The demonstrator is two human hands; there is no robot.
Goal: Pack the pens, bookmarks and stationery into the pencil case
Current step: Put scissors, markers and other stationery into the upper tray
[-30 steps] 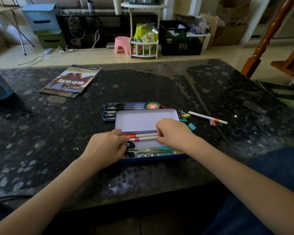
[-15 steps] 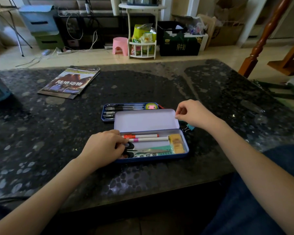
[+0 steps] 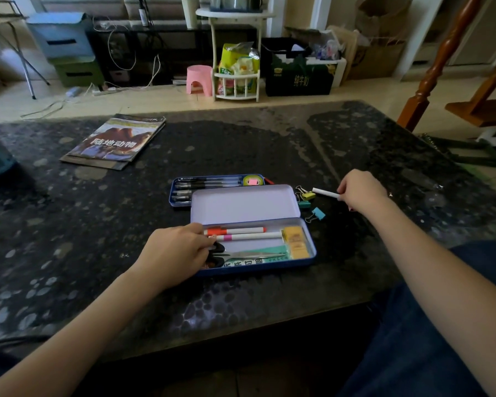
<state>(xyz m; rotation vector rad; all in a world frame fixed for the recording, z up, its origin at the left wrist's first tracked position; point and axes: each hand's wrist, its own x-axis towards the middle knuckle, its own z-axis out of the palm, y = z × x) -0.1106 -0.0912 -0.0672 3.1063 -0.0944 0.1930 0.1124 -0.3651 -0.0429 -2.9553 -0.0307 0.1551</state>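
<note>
The open pencil case point(image 3: 252, 247) lies on the counter point(image 3: 69, 224), its near-left end under the left hand point(image 3: 173, 252), whose curled fingers rest on it. Beyond its far-right corner, the right hand point(image 3: 361, 190) pinches a white pen point(image 3: 324, 192), binder clips point(image 3: 308, 195) just left of it.

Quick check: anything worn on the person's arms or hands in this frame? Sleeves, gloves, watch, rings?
Nothing visible. The left hand and right hand are bare, and both forearms are uncovered as far as the frame shows: no sleeves, gloves, watch or rings. Upper arms are out of view.
</note>
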